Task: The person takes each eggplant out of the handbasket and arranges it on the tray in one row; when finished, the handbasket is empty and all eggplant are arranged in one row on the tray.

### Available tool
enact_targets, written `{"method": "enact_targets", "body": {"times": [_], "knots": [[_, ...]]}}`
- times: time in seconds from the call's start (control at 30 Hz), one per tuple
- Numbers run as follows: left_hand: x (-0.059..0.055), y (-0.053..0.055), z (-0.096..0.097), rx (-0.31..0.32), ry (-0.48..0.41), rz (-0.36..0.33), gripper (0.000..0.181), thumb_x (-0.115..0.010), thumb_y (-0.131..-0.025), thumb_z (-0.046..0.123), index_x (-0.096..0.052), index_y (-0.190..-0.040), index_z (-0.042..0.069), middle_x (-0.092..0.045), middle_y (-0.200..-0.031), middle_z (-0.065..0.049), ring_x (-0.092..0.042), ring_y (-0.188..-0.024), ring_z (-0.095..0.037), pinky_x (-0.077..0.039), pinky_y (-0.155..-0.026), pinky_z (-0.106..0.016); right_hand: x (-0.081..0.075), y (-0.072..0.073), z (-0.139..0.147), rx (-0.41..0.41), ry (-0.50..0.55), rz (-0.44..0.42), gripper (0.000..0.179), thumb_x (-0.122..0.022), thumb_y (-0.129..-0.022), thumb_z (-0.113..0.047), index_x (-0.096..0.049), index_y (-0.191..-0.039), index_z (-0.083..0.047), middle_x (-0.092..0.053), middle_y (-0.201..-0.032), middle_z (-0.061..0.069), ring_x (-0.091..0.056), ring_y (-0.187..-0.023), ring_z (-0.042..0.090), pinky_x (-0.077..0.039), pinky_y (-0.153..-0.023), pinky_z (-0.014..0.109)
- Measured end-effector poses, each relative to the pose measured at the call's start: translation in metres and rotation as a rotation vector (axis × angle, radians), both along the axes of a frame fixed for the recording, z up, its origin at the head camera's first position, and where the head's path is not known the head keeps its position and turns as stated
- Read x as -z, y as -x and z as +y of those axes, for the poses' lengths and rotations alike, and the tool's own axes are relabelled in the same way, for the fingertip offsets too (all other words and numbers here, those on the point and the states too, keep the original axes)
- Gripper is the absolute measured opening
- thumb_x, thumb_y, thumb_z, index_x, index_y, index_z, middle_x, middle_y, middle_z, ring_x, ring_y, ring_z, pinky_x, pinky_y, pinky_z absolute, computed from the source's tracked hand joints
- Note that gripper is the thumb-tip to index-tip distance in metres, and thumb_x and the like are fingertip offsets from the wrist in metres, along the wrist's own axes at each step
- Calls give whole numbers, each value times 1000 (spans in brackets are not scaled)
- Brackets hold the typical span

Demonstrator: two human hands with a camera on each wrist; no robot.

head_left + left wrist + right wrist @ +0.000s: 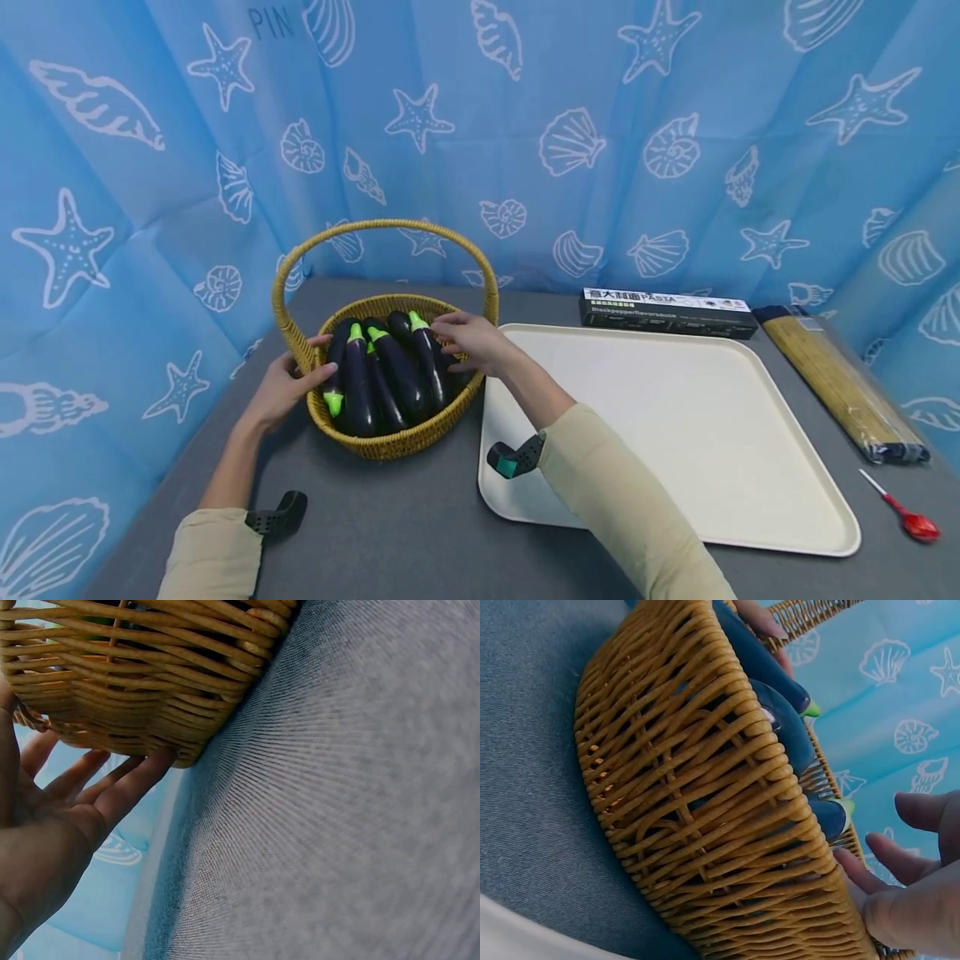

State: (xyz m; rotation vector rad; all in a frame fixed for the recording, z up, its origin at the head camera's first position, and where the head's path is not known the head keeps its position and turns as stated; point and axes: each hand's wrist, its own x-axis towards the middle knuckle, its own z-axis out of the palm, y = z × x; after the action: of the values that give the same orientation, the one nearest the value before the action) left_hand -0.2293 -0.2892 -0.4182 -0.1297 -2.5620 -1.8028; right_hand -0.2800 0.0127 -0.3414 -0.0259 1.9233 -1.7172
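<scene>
In the head view, a wicker basket (390, 448) with a tall hoop handle (397, 223) stands on the left of the table, holding several dark purple eggplants (360, 383) with green stem ends. My left hand (287, 387) holds its left side near the foot of the handle, thumb over the rim. From the left wrist, the fingers (127, 787) reach along the basket's outer wall (142, 682). My right hand (474, 340) hovers at the right rim, beside the rightmost eggplant (426, 346), fingers spread and gripping nothing. Its fingertips partly overlap the basket's contents.
A cream tray (660, 417) lies right of the basket, under my right forearm. Behind it sits a black pasta box (667, 315). Farther right are a bamboo mat in clear wrap (840, 379) and a red spoon (917, 525). A blue shell-patterned curtain (480, 125) hangs behind.
</scene>
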Motion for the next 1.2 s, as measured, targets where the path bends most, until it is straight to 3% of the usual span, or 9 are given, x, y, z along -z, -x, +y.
{"method": "enact_targets", "body": {"times": [0.17,0.47,0.6,0.73,0.93,1.2], "knots": [[-2,0,0,-10,-15,0,64,-63,-94,30,-36,-145,4,-41,-127,-22,-43,-104,-28,-44,-78,-25,-1,8,-3,-39,-39,-33,35,-53,-100,-23,-50,-133,-10,-52,-129,12,-48,-117,31,-43,-92,50],[-3,2,2,-30,-13,-31,67,-63,-93,34,-34,-146,6,-38,-133,-23,-40,-110,-30,-42,-82,-28,0,16,-7,-207,-153,-37,41,-53,-99,-17,-47,-139,-11,-49,-133,11,-44,-124,30,-43,-91,51],[-4,1,2,-32,-4,-35,67,-62,-94,34,-33,-147,6,-37,-134,-23,-40,-111,-30,-42,-82,-30,2,17,-9,-286,-233,20,45,-56,-98,-15,-46,-141,-9,-47,-135,12,-44,-123,29,-45,-89,47],[-4,2,2,-26,1,-35,66,-62,-94,35,-33,-147,7,-38,-133,-23,-40,-111,-31,-41,-85,-33,4,16,-10,-316,-273,87,46,-60,-96,-14,-47,-140,-9,-47,-135,11,-47,-120,28,-48,-86,44],[-3,2,1,-18,-9,-39,66,-61,-94,34,-33,-147,7,-37,-134,-23,-39,-113,-31,-40,-87,-37,4,14,-8,-343,-252,143,47,-63,-94,-11,-45,-137,-9,-50,-120,12,-51,-113,28,-48,-85,45],[0,2,1,-19,-13,-41,66,-62,-94,34,-32,-147,6,-36,-135,-23,-39,-111,-31,-41,-85,-35,6,16,-4,-322,-215,278,49,-60,-96,-17,-41,-141,-9,-49,-127,13,-50,-116,27,-50,-83,42]]}}
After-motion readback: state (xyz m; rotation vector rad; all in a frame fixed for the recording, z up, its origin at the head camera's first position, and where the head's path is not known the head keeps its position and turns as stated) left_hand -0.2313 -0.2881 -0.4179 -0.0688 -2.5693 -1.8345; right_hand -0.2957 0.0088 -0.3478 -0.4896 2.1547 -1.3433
